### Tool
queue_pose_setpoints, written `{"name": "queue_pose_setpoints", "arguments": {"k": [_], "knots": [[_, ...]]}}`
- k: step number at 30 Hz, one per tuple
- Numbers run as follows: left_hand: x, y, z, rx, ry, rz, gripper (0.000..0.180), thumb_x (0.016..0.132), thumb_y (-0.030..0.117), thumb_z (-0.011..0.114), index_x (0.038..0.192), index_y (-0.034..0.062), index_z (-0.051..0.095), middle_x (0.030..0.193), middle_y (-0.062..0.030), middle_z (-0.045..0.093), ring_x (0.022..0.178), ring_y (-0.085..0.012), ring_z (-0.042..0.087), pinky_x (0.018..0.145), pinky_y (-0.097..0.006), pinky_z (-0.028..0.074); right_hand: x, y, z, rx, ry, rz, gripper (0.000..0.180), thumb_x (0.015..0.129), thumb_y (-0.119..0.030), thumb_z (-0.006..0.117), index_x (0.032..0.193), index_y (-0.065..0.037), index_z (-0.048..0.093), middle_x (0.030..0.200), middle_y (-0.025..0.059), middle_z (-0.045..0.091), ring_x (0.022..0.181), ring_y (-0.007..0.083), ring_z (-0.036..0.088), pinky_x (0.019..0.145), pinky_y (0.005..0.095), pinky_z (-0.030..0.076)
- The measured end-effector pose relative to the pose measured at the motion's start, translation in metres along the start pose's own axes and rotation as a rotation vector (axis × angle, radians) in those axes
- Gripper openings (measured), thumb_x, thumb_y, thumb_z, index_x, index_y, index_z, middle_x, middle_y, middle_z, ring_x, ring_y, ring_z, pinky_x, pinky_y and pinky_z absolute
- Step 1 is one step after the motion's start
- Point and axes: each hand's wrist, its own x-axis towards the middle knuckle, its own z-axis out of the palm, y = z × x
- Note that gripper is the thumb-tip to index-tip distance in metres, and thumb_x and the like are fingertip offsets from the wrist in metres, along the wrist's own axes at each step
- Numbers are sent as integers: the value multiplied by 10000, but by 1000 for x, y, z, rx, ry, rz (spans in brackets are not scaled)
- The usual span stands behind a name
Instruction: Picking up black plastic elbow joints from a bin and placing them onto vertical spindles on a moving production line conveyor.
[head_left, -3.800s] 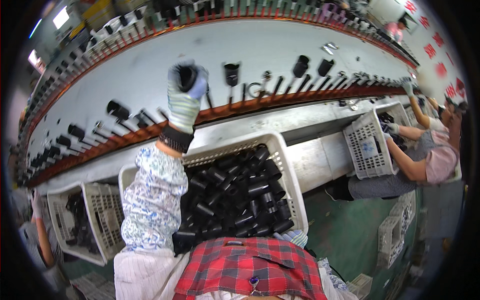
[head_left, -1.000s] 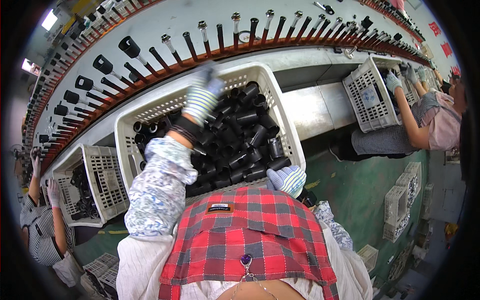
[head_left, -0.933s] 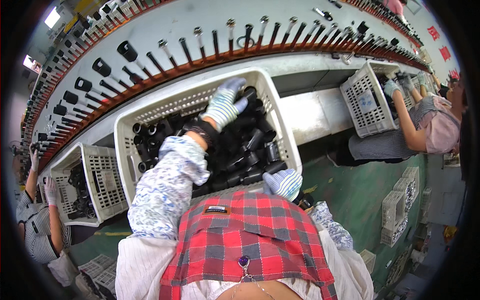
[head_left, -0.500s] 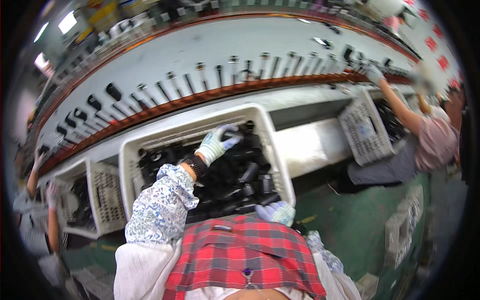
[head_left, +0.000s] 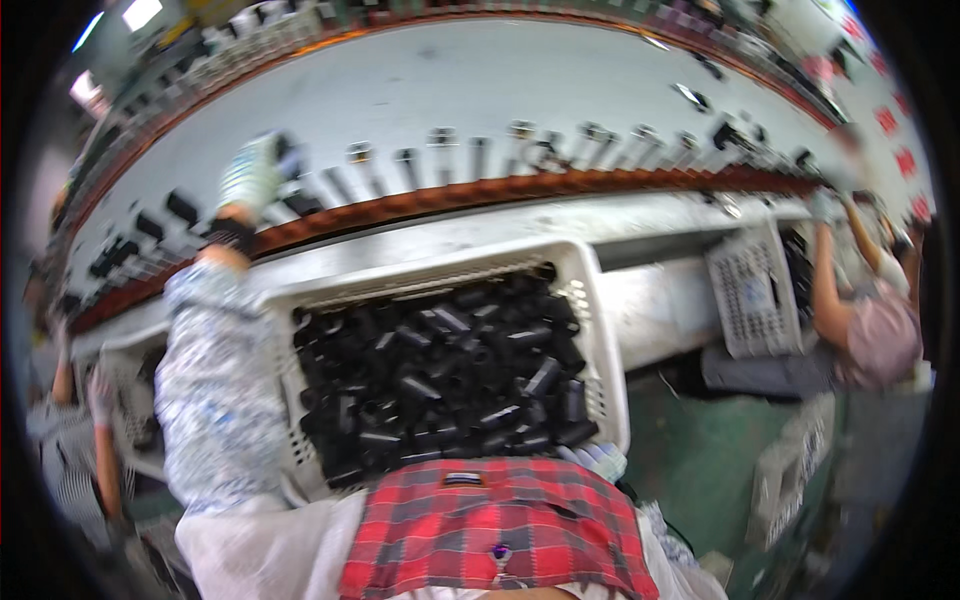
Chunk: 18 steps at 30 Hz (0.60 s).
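- Here are your black tubes, short hollow cylinders, glossy streaks on dark walls, heaped at every angle in the white crate right in front of you.
- Your left hand is out at the rail, fingers bent in; a dark blur shows at them, but I cannot tell whether you're grasping a tube.
- Your right hand sits at the crate's near right corner, partly behind your apron; its grip I can't tell.
- Materials now: the crate looks like pale moulded plastic with slotted walls, your knit gloves look striped, your sleeve is blue-patterned cloth, the apron red-and-grey plaid.
- Along the reddish-brown rail, slim posts stand in a row beside the smooth grey tabletop, several with shiny tops; chunkier black pieces show left of your hand.
- And the change: half a second ago your left hand was over the heap; now it's up at the rail, while your right has kept to its corner.
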Motion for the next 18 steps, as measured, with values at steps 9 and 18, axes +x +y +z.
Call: {"name": "queue_pose_setpoints", "arguments": {"k": [9, 18], "knots": [[29, -100, 4, 321, 42, -150, 375, 884, 384, 620, 1106, 83, 625, 1130, -188, 633, 1048, -375, 600, 891, -468, 478, 16, -7, 0, 50, 89, 88, 233, 699, -243, 670, 911, -158, 624, 649, -35, 508, 555, 143, 512, 499, 318, 400], [-165, 134, 90, -307, -211, 615, 462, 779, 267, 704, 1178, 61, 595, 1154, -196, 616, 1066, -388, 586, 944, -456, 460, 25, -11, -27, 114, 289, 201, 169, 708, -237, 722, 812, -137, 633, 572, -6, 522, 497, 197, 545, 469, 357, 419]]}}
